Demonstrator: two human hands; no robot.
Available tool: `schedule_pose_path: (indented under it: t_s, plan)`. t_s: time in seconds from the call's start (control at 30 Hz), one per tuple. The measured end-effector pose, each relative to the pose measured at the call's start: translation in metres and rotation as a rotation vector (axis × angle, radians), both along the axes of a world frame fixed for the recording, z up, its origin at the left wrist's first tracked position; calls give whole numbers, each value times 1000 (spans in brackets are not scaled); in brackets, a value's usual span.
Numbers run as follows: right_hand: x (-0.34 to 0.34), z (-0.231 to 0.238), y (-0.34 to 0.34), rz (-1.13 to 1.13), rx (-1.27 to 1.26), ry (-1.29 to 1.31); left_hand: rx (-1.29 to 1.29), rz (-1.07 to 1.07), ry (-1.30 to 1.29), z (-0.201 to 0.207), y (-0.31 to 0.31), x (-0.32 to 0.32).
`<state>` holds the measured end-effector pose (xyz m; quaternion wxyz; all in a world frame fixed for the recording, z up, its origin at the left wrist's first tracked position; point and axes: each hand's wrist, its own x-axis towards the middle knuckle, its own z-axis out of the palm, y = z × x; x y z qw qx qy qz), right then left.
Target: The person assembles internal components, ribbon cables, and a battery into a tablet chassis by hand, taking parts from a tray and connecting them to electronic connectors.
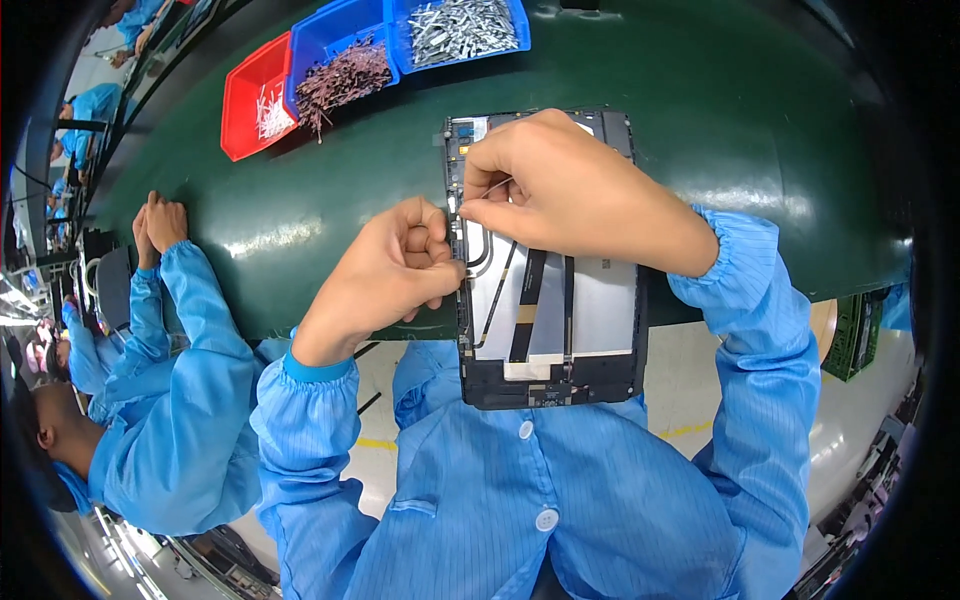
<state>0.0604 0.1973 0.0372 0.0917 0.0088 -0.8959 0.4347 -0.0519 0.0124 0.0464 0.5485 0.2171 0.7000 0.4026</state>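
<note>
An opened tablet point(605, 300) lies in front of me, its inner side up, showing a silvery panel, black ribbon cables and a dark frame. Its near end juts past the bench edge. Over its upper left part, my right hand point(555, 185) is closed in a pinch on a thin whitish strip point(497, 187); the strip's far end is hidden by the fingers. My left hand point(385, 265) is closed, fingers curled, with the thumb and a fingertip against the tablet's left edge.
Beyond the tablet on the green bench point(750, 130) stand a red bin point(238, 118) of white pieces, a blue bin point(330, 25) of brownish strips and another blue bin point(462, 62) of silvery pieces. At left, a co-worker's clasped hands point(160, 222) rest on the bench. A green crate point(853, 335) is at right.
</note>
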Motion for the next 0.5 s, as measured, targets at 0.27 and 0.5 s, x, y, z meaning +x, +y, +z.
schedule_pose_path:
  t_s: [0.27, 0.5]
  plan:
    - [-3, -1, 1, -31, -21, 69, 101, 30, 55, -3, -4, 9]
    - [-4, -5, 1, -71, 31, 38, 92, 43, 86, -4, -3, 8]
